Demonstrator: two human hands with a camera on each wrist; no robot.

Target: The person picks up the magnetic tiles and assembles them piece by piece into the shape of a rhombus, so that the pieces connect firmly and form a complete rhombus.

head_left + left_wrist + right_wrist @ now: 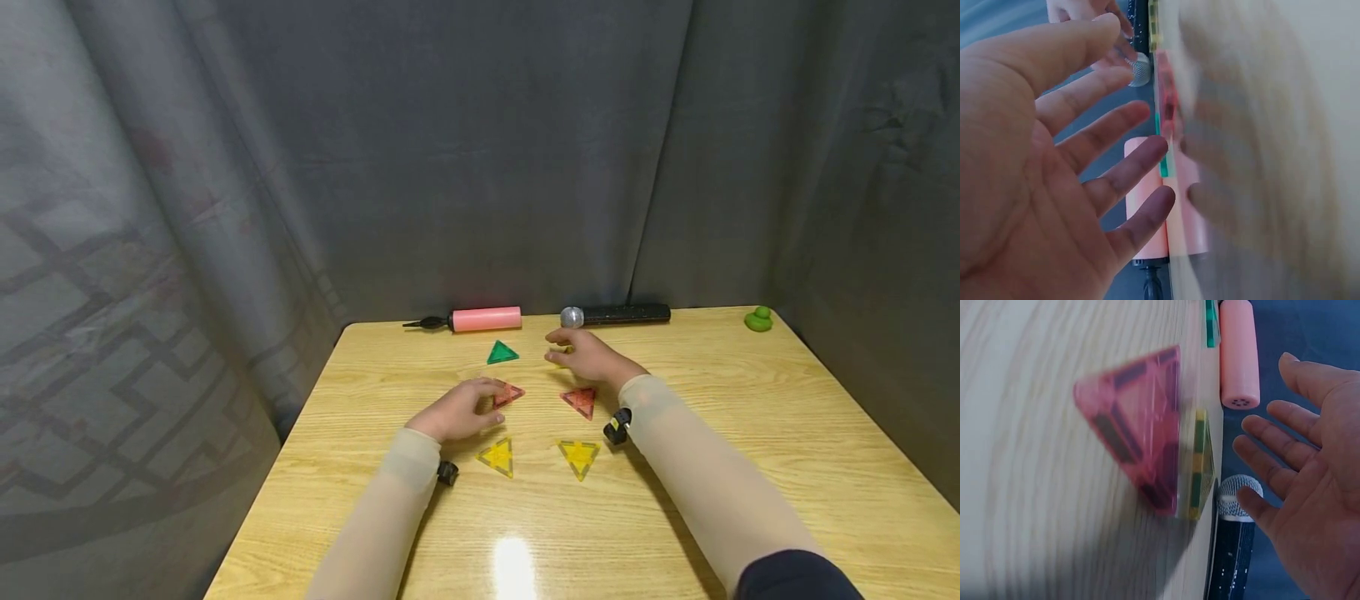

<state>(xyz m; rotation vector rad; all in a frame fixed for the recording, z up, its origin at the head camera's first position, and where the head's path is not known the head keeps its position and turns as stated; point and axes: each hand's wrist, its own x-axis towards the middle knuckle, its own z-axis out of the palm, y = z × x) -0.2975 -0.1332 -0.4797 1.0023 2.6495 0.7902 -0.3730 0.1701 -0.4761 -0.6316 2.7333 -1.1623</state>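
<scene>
With two yellow tiles [578, 457] nearest, at five and seven o'clock of the group, the left hand [459, 410] hovers, fingers spread, by a red tile [513, 393] at ten, the right hand [588, 355], likewise spread, by the far yellow tile [1202, 465] at one, apparently reaching, so gripping calls for lowering, then pinching

Inscriptions: none legible in any view. Marks noted, unread:
- Small black wrist-worn device [618, 426], right side: a yellow patch, too small to tell whether it carries print.
- Handheld microphone with black cylindrical handle and silver mesh head [626, 315]: pale flecks along the handle, not resolvable as letters or numbers.
- Grey fabric curtain [82, 350], left side: faded darker bands in a geometric pattern, forming no readable character.
</scene>
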